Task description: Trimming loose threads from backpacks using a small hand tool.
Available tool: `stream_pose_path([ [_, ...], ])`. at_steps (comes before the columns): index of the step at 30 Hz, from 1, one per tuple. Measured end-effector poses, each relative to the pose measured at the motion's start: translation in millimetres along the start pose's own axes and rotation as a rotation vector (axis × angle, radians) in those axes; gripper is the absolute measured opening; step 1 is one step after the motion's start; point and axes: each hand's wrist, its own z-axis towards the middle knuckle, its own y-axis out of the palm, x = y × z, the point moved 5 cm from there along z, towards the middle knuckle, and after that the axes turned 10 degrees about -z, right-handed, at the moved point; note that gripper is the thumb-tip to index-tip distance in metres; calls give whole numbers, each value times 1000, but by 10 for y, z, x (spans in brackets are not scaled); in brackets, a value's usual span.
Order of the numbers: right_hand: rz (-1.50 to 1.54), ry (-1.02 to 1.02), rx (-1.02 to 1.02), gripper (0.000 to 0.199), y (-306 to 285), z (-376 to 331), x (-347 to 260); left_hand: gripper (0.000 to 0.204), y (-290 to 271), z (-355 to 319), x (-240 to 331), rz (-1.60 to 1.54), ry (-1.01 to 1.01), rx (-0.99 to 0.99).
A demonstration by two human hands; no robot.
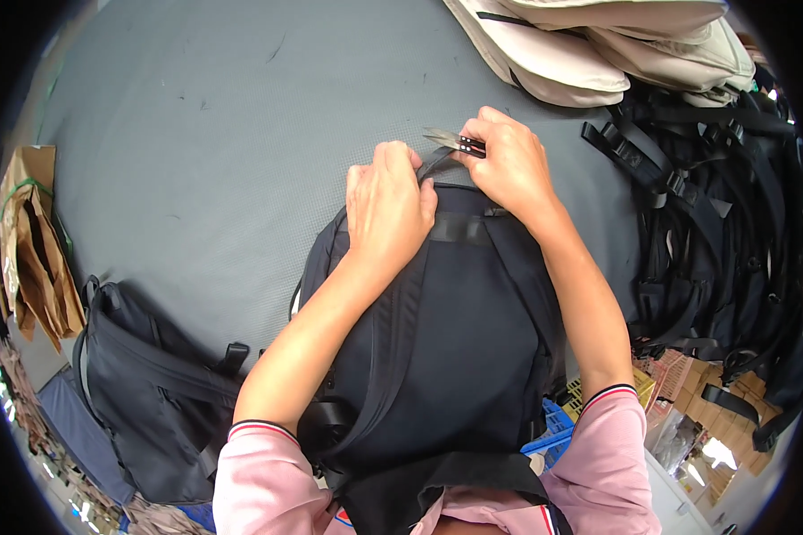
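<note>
A black backpack (468, 330) lies in front of me with its shoulder straps facing up. At its top edge, my left hand (385, 201) is closed on the backpack's grab handle (434, 164), a dark loop of webbing. My right hand (513, 165) holds a pair of thread snips (464, 144) with dark handles; the silver blades point left, just above the loop. The right fingertips are close beside the webbing, and I cannot tell whether they touch it.
Another black backpack (152, 383) lies at the left. Black bags with straps and buckles (714, 223) are heaped at the right, below cream-coloured bags (562, 58). Brown paper (36, 241) hangs at the far left. A blue crate (551, 432) shows beneath the table's near edge.
</note>
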Motion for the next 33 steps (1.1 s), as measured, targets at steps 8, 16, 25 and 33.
stream_pose_path([
  [8,59,27,-38,20,234,44,106,14,-25,38,-188,-289,-276,-198],
  [16,437,-8,82,29,162,-217,91,21,-15,-20,-371,-780,-514,-350],
  [25,-66,-417,127,26,-226,-350,-192,19,-44,28,-302,-659,-457,-365],
  [33,-231,-723,359,13,-245,-330,-343,17,-55,22,-295,-697,-457,-345],
])
